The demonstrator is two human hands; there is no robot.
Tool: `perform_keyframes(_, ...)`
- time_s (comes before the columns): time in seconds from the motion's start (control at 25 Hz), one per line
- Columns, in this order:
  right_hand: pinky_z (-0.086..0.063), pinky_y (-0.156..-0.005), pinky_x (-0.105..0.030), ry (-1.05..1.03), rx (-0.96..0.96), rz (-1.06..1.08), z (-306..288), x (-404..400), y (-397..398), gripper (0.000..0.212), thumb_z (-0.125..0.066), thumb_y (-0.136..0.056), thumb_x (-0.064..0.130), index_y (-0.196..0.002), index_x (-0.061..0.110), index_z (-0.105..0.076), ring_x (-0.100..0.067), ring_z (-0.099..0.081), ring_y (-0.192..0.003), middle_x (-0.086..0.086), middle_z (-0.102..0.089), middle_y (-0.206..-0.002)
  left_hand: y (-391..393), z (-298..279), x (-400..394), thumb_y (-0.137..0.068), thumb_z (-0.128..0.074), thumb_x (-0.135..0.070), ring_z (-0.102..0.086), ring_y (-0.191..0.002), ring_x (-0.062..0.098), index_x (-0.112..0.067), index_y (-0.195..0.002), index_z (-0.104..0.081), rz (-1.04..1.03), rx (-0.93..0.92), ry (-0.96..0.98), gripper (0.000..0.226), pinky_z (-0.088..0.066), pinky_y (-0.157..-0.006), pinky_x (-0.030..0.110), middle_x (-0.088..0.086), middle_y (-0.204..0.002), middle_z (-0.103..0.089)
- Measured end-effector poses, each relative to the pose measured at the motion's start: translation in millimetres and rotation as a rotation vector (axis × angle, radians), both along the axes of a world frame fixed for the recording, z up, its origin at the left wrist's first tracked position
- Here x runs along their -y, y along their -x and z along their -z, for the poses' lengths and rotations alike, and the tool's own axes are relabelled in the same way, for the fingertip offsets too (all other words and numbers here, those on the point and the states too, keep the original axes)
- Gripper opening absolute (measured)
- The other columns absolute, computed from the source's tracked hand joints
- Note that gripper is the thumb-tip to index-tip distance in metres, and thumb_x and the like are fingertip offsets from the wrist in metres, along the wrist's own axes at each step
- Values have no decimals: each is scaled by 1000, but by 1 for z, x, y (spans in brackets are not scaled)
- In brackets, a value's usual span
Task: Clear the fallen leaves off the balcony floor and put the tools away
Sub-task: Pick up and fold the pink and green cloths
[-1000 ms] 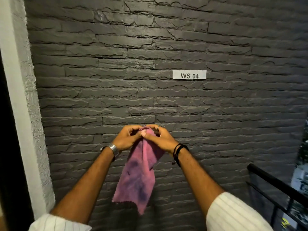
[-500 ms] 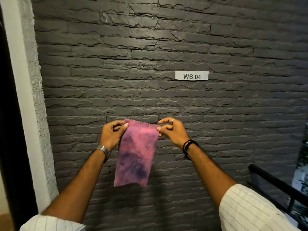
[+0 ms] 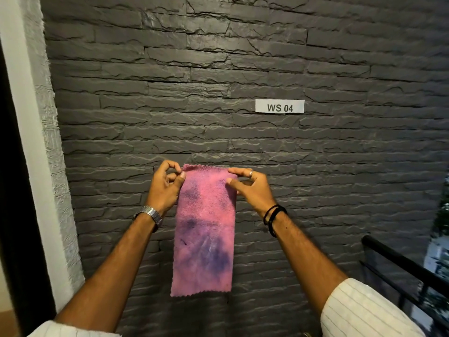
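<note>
Pink and blotched with dark stains, the cloth (image 3: 204, 229) is hanging flat between the two raised hands, the left hand (image 3: 165, 188) pinching its upper left corner and the right hand (image 3: 250, 188) pinching the upper right.

A cloth (image 3: 204, 229) hangs before the wall (image 3: 243, 69), the hands (image 3: 165, 188) at its top corners; label (image 3: 279, 106) at one o'clock, railing (image 3: 401, 261) at four.

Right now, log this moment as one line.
left hand: pinches pink cloth top corner | right hand: pinches other corner | cloth: hangs before stone wall
</note>
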State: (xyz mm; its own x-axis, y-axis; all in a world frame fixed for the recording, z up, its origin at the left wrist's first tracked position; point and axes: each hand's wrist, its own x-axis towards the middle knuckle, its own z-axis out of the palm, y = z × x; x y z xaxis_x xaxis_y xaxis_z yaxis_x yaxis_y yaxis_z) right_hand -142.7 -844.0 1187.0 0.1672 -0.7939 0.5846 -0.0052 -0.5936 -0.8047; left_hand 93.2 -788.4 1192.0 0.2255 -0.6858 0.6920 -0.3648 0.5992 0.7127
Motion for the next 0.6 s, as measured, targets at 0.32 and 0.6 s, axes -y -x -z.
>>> perform_keyframes(0.32, -55, -86, -19, 57, -173, -13, 3, -1, -4, 70, -76, -80, -6, -142, 12, -51, -16, -62, -104, -2, -57, -132, -4, 14, 5, -82, -74, 6, -67, -104, 10, -16, -118, -69, 185, -13, -155, 42, -59, -86, 25, -5, -119, -67)
perform_keyframes(0.6, -53, -99, -29, -42, -16, -75, 2, -7, -2, 56, -69, -82, -14, -132, 11, -62, -10, -64, -110, -2, -67, -127, -3, 11, 5, -81, -71, 14, -66, -75, 4, -13, -88, -76, 100, -62, -83, 29, -54, -62, 17, -12, -82, -77)
